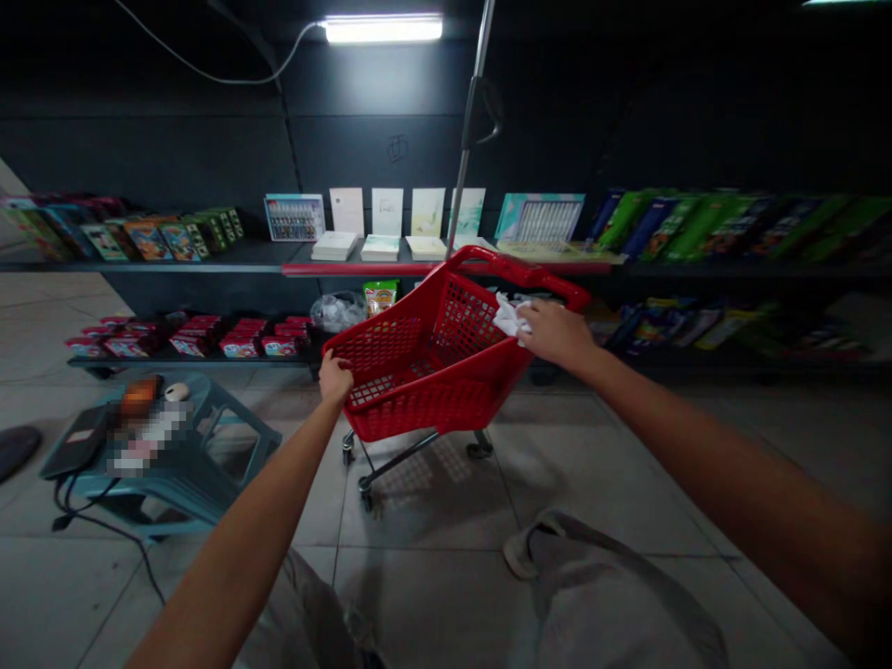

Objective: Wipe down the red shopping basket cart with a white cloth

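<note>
A small red shopping cart (418, 372) on wheels stands on the tiled floor in front of me, its basket showing nothing inside. My left hand (335, 378) grips the rim at the cart's near left corner. My right hand (557, 334) is closed on a crumpled white cloth (509, 319) and presses it against the cart's rim near the red handle (519, 271). Both arms reach forward over my knees.
A teal plastic stool (209, 446) at the left carries a dark device, a cable and small items. Dark shelves (229, 265) along the wall hold boxed goods, cards and notebooks. A metal pole (468, 139) rises behind the cart. A tube lamp glows overhead.
</note>
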Tool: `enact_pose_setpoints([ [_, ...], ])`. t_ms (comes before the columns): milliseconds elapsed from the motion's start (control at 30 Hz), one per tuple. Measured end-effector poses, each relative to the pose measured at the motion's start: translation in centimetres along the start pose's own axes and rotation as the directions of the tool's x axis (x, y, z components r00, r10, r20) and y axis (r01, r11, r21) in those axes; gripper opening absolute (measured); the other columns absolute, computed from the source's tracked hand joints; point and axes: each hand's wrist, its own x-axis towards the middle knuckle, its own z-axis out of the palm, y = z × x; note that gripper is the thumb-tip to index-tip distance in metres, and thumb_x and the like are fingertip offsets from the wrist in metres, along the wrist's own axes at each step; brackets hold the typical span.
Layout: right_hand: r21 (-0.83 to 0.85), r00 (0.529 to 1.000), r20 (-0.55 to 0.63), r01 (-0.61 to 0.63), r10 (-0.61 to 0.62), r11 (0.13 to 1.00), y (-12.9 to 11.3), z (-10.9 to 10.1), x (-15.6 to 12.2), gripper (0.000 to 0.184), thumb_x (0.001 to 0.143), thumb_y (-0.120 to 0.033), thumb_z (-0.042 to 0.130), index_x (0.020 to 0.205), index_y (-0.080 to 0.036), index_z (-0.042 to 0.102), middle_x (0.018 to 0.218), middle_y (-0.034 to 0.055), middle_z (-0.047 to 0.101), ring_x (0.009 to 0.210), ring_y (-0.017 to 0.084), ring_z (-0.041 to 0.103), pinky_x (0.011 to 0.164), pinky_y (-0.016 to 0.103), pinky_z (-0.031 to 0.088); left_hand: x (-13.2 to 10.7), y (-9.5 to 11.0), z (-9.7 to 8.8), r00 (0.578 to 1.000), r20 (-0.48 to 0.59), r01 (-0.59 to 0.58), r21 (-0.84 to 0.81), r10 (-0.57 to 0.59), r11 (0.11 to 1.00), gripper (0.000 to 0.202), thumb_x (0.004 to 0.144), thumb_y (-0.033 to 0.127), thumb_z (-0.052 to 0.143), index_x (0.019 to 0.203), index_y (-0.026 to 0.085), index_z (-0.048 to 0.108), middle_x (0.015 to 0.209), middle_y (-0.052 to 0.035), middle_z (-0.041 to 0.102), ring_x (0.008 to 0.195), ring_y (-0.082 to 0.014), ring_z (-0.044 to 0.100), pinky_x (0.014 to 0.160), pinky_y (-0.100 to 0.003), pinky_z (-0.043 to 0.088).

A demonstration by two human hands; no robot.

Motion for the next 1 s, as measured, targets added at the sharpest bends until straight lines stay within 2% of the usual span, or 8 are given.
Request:
enact_pose_setpoints([
  [100, -0.069, 0.999, -0.017, 0.034, -0.035, 0.997, -3.6, 1.0, -1.8, 0.026, 0.094, -0.023, 0.060, 0.116, -0.012, 0.067, 0.115, 0.0148, 0.064, 0.108, 0.025, 0.059, 0.092, 0.035, 0.045, 0.0, 0.1, 0.2, 1.000, -0.002, -0.009, 0.007, 0.009, 1.000, 0.028, 0.077, 0.003, 0.058, 0.090, 0.021, 0.075, 0.161, 0.0041, 0.043, 0.133, -0.0241, 0.058, 0.115, -0.034, 0.045],
  [300, 0.124, 0.997, -0.019, 0.071, -0.069, 0.990, -16.2, 3.6, -5.5, 0.025, 0.095, -0.026, 0.054, 0.117, -0.017, 0.063, 0.117, 0.0127, 0.061, 0.109, 0.025, 0.054, 0.089, 0.031, 0.046, -0.1, 0.1, 0.6, 0.999, -0.016, -0.030, 0.030, 0.031, 0.999, 0.027, 0.080, 0.004, 0.057, 0.091, 0.021, 0.075, 0.158, 0.0006, 0.047, 0.133, -0.0234, 0.057, 0.114, -0.033, 0.045],
  [433, 0.257, 0.965, -0.005, 0.253, -0.261, 0.933, -20.9, 4.1, -7.3, 0.033, 0.095, -0.025, 0.054, 0.128, -0.022, 0.058, 0.125, 0.0114, 0.058, 0.115, 0.024, 0.054, 0.078, 0.027, 0.051, 0.0, -0.1, 0.8, 0.999, -0.016, -0.035, 0.048, 0.036, 0.998, 0.028, 0.081, 0.006, 0.057, 0.092, 0.023, 0.076, 0.152, -0.0001, 0.052, 0.130, -0.0229, 0.059, 0.110, -0.031, 0.048],
  [600, 0.284, 0.931, -0.014, 0.354, -0.365, 0.891, -16.8, 5.1, -7.2, 0.036, 0.091, -0.017, 0.055, 0.127, -0.022, 0.061, 0.132, 0.0119, 0.058, 0.115, 0.024, 0.058, 0.085, 0.028, 0.054, 0.1, -0.3, 0.5, 0.998, 0.003, -0.061, 0.121, 0.062, 0.991, 0.025, 0.082, 0.010, 0.059, 0.092, 0.024, 0.077, 0.144, -0.0037, 0.056, 0.122, -0.0215, 0.063, 0.103, -0.028, 0.051],
  [733, 0.368, 0.989, -0.144, 0.030, 0.025, 0.929, -9.0, 7.4, -6.5, 0.029, 0.089, -0.020, 0.052, 0.115, -0.019, 0.064, 0.122, 0.0127, 0.062, 0.111, 0.026, 0.060, 0.093, 0.035, 0.053, -0.1, 0.2, 0.3, 0.993, 0.107, -0.079, 0.254, 0.053, 0.964, 0.023, 0.084, 0.015, 0.060, 0.095, 0.024, 0.078, 0.120, -0.0091, 0.071, 0.109, -0.0251, 0.069, 0.094, -0.033, 0.053],
  [867, 0.523, 0.862, -0.242, -0.271, 0.445, 0.808, -3.4, 10.9, -6.3, 0.037, 0.084, -0.029, 0.051, 0.113, -0.010, 0.062, 0.115, 0.0201, 0.063, 0.113, 0.032, 0.059, 0.104, 0.046, 0.046, -0.7, 0.9, 0.6, 0.992, 0.114, -0.082, 0.301, 0.050, 0.950, 0.025, 0.084, 0.016, 0.058, 0.097, 0.023, 0.079, 0.111, -0.0114, 0.075, 0.106, -0.0267, 0.070, 0.091, -0.034, 0.053],
  [933, 0.586, 0.792, -0.236, -0.345, 0.563, 0.733, -2.7, 12.7, -6.4, 0.042, 0.083, -0.034, 0.049, 0.114, -0.008, 0.061, 0.117, 0.0228, 0.062, 0.118, 0.033, 0.057, 0.107, 0.048, 0.044, -0.9, 1.2, 0.9, 0.993, 0.107, -0.073, 0.308, 0.041, 0.949, 0.026, 0.084, 0.017, 0.057, 0.097, 0.023, 0.079, 0.114, -0.0126, 0.074, 0.106, -0.0272, 0.070, 0.090, -0.034, 0.053],
  [1000, 0.641, 0.776, -0.210, -0.350, 0.595, 0.683, -3.2, 14.1, -6.6, 0.046, 0.085, -0.039, 0.048, 0.117, -0.010, 0.060, 0.121, 0.0223, 0.062, 0.120, 0.032, 0.056, 0.107, 0.047, 0.044, -1.1, 1.5, 1.2, 0.994, 0.105, -0.062, 0.305, 0.031, 0.950, 0.027, 0.085, 0.018, 0.056, 0.097, 0.024, 0.079, 0.116, -0.0131, 0.074, 0.106, -0.0277, 0.070, 0.089, -0.034, 0.053],
])
